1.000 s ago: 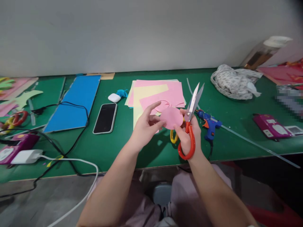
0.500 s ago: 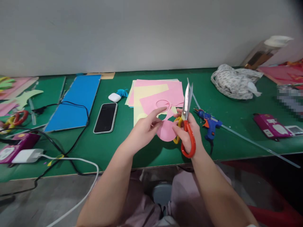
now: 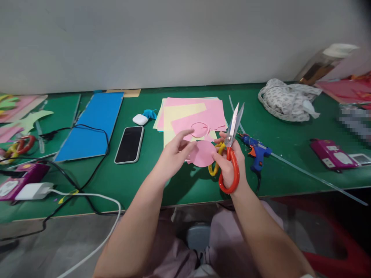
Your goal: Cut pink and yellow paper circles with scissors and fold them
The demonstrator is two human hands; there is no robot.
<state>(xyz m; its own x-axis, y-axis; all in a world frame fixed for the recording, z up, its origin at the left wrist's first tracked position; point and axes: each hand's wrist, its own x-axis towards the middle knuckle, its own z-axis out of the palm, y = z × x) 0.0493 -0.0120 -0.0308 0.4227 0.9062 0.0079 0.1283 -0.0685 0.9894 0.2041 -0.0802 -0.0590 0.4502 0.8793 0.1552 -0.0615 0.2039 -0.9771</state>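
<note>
A pink paper circle is held up between my two hands above the table edge. My left hand pinches its left rim with thumb and fingers. The thumb and fingertips of my right hand touch its right rim. Scissors with one red and one yellow handle hang in that same hand, blades pointing up and slightly parted. Just beyond lie pink paper sheets with a round outline and thin pink offcuts, over pale yellow paper.
A phone, white earbud case and blue board lie to the left, with cables across. To the right are a blue glue gun with a long glue stick, a purple box and a bundled cloth.
The pink circle has risen slightly and now faces me more fully. The pink offcut between my hands has come away onto the papers. The scissors have tilted right.
</note>
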